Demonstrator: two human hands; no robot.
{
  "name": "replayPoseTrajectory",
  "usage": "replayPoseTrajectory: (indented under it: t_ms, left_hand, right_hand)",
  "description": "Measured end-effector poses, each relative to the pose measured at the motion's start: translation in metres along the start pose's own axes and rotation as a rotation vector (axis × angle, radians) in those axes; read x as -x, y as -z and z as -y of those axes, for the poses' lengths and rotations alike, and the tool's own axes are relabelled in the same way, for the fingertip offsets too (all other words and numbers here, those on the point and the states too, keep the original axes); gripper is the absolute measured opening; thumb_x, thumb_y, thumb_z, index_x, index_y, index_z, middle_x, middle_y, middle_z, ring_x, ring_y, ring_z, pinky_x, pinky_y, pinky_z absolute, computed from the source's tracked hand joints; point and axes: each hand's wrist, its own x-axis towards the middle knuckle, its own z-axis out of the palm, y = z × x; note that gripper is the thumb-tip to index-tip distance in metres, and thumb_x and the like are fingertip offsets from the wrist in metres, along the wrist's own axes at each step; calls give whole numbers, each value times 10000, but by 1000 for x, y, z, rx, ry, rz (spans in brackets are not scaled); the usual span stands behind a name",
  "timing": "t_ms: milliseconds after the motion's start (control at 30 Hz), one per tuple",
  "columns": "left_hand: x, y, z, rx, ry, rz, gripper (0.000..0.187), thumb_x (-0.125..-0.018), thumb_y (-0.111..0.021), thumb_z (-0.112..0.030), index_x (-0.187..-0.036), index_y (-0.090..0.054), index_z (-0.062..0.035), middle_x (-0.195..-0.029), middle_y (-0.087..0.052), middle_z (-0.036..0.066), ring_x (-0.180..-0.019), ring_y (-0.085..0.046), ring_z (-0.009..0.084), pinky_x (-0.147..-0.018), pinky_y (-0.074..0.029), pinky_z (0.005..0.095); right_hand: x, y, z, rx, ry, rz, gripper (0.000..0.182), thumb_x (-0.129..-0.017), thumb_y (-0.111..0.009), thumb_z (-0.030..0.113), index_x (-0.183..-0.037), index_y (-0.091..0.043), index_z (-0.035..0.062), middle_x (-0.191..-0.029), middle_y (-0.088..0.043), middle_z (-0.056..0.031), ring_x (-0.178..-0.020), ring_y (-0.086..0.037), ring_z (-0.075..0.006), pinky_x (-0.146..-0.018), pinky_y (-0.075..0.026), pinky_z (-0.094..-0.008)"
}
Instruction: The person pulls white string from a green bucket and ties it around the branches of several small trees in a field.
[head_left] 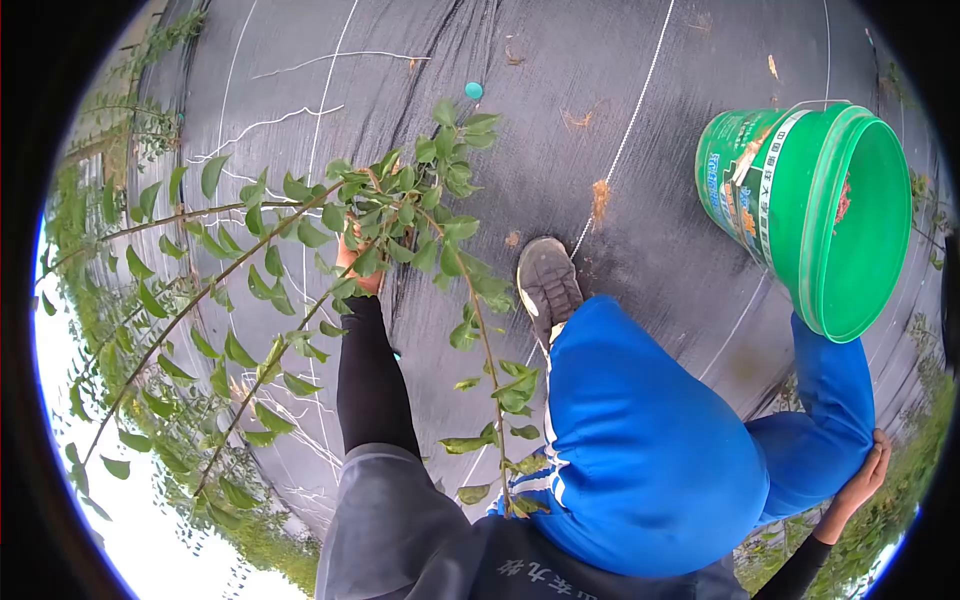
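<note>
My left hand [360, 262], at the end of a black sleeve, is closed around a leafy green branch [375, 195]. Leaves cover most of its fingers. Several long thin stems spread from there toward the lower left, and one hangs down in front of my leg. My right hand [868, 472] lies with its fingers stretched along the side of my bent leg in blue trousers [820, 440], holding nothing. Beyond that knee is a green bucket [780, 190] with a white printed band. Some small reddish bits [843, 202] show inside its mouth.
Black ground sheeting [560, 110] with white lines covers the ground. My grey shoe [548, 285] stands on it. A small turquoise disc [473, 90], dry brown tufts [600, 203] and pale bare twigs [270, 122] lie about. More green plants [250, 535] line the left and lower edges.
</note>
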Motion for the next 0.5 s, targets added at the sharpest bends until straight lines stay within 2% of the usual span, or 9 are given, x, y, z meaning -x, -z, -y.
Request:
replayPoseTrajectory:
  t_ms: [100, 167, 200, 233, 267, 367, 500]
  left_hand:
    - [-4, 0, -11, -183, -33, -117, 348, -950, -412, -304, -1200, -504, -81, -1103, -594, 71, -1036, -563, 252, -935, -431, 436]
    - [-7, 26, -17, -187, -2, -69, 329, -943, -438, -302, -1178, -518, -85, -1096, -599, 65, -988, -582, 239, -905, -451, 416]
    - [-10, 39, -19, -161, 116, -23, 317, -936, -456, -287, -1168, -524, -82, -1063, -607, 65, -939, -590, 228, -853, -471, 393]
    - [-6, 21, -25, -135, 227, 25, 305, -930, -475, -272, -1159, -529, -78, -1030, -615, 65, -891, -599, 216, -802, -492, 371]
    - [3, 5, -14, -177, 208, -207, 263, -914, -499, -245, -1106, -546, -71, -933, -619, 58, -801, -596, 189, -680, -502, 326]
    - [13, 1, 3, -157, 151, -211, 215, -888, -530, -231, -1022, -564, -68, -856, -611, 47, -726, -582, 168, -608, -488, 309]
    - [12, 10, 24, 2, 74, -169, 197, -865, -554, -235, -968, -569, -69, -856, -614, 46, -724, -585, 171, -607, -487, 316]
  right_hand:
    - [0, 1, 2, -16, -18, 15, 296, -944, -372, 151, -1063, -569, -36, -1057, -580, -100, -1016, -518, -200, -939, -355, -315]
    - [-2, 2, 3, -10, -2, 25, 288, -943, -368, 141, -1058, -567, -32, -1057, -575, -106, -1016, -516, -206, -939, -353, -320]
    - [-2, 3, 3, 1, 13, 36, 281, -941, -364, 131, -1053, -565, -29, -1056, -571, -111, -1015, -513, -212, -939, -351, -324]
    - [-3, 3, 3, -17, 27, 42, 281, -941, -364, 131, -1053, -565, -29, -1056, -571, -111, -1015, -513, -212, -939, -351, -324]
    - [-3, 3, 2, -11, 3, 33, 285, -941, -365, 138, -1057, -565, -28, -1055, -570, -112, -1011, -513, -216, -936, -352, -326]
    - [-5, 3, 6, 4, -7, 37, 294, -942, -367, 151, -1066, -566, -27, -1058, -571, -115, -1005, -514, -223, -931, -355, -330]
    - [-8, 4, 3, 69, -26, 4, 313, -940, -376, 173, -1069, -574, -33, -1042, -585, -117, -989, -523, -221, -923, -364, -332]
